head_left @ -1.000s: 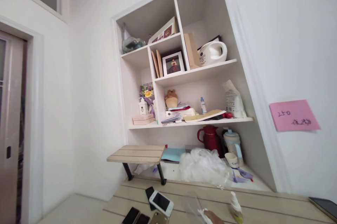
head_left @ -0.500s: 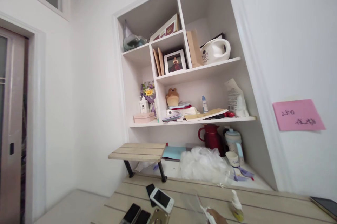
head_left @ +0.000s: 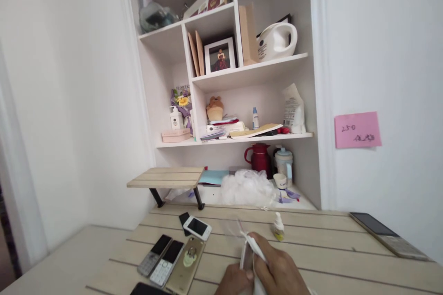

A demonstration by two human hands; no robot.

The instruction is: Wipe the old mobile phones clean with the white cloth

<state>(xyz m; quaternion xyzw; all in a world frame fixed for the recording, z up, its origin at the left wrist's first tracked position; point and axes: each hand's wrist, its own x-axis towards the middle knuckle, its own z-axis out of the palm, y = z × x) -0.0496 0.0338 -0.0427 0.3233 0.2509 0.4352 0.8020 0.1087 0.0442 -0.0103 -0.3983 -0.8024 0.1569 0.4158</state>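
At the bottom of the head view, my left hand (head_left: 236, 280) is closed on a slim, pale-edged phone (head_left: 246, 256), seen nearly edge-on. My right hand (head_left: 281, 267) presses a folded white cloth (head_left: 258, 248) against the phone's side, thumb and fingers closed on it. The two hands are close together, and the phone's lower part is hidden by them. A sheet of clear film (head_left: 232, 227) sticks out beyond the phone's top end. Just past my right hand stands a small spray bottle (head_left: 278, 228) with yellowish liquid and a white top.
Left of my hands lie a white phone (head_left: 197, 227), two keypad phones (head_left: 167, 263) and a gold phone with a ring (head_left: 187, 265). Another keypad phone (head_left: 389, 235) lies at the table's right. Behind are a small raised wooden stand (head_left: 166, 177), a crumpled plastic bag (head_left: 247, 188) and shelves.
The view has tilted down and shifted right, bringing both hands and more of the table into sight. Earlier only part of one hand with something white showed.
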